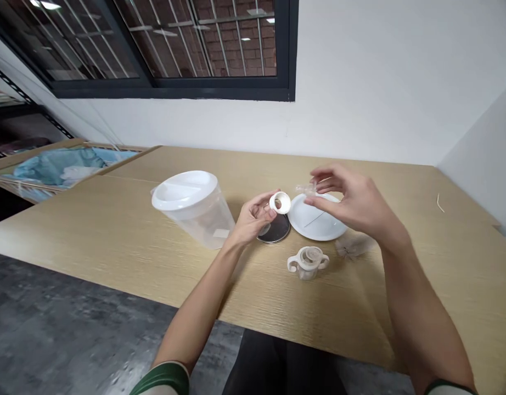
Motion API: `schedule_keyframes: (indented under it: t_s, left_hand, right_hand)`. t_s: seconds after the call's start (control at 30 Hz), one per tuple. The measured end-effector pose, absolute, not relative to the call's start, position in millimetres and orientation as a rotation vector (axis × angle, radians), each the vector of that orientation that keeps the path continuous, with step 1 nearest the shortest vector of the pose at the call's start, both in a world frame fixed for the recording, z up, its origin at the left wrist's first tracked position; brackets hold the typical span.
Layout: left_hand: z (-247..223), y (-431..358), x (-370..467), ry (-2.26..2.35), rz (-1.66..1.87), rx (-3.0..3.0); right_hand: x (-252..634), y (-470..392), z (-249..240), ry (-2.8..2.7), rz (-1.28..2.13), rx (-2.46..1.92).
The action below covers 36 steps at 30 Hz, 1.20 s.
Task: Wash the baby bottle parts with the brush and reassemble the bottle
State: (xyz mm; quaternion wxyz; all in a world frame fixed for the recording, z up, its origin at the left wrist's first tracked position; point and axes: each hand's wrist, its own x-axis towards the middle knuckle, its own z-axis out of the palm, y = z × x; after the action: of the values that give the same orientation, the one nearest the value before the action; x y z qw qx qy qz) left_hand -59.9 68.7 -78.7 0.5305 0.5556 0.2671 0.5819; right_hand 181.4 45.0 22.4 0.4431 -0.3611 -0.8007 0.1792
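Observation:
My left hand (pixel 255 215) grips a white screw ring (pixel 280 203), its round opening turned towards me. Between the fingers and thumb of my right hand (pixel 346 197) is a small clear bottle nipple (pixel 306 189), just right of the ring and apart from it. Below my hands, a small clear cup with two cream handles (pixel 308 262) stands upright on the table. A white plate (pixel 319 233) lies beneath my right hand, with a thin stick (pixel 316 219) across it. Under my left hand is a dark round disc (pixel 275 233), partly hidden.
On the left stands a tall translucent container with a white lid (pixel 187 200). A crumpled clear plastic bag (pixel 357 245) lies right of the cup. Farther right is a thin pale strip (pixel 440 203). A blue-lined basket (pixel 59 167) sits at far left, by the wooden table (pixel 113 230).

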Motion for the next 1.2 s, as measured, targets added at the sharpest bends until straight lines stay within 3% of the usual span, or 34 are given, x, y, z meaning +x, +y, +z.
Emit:
schedule_keyframes:
  t_s: [0.43, 0.87, 1.03, 1.2]
  left_hand:
    - [-85.3, 62.8, -42.6, 0.519, 1.248, 1.129]
    - [-85.3, 64.4, -44.8, 0.447, 1.171, 0.930]
    - [-86.2, 65.0, -37.1, 0.451, 1.257, 0.948]
    - [-86.9, 64.6, -31.0, 0.595, 1.486, 1.095]
  right_hand:
    - [155.2, 56.9, 3.4, -2.300, 0.299, -0.743]
    - [153.7, 68.9, -9.4, -2.066, 0.541, -0.928]
    - [149.2, 67.2, -9.1, -2.089, 0.667, -0.966]
    - [147.3, 73.0, -15.6, -2.014, 0.552, -0.997]
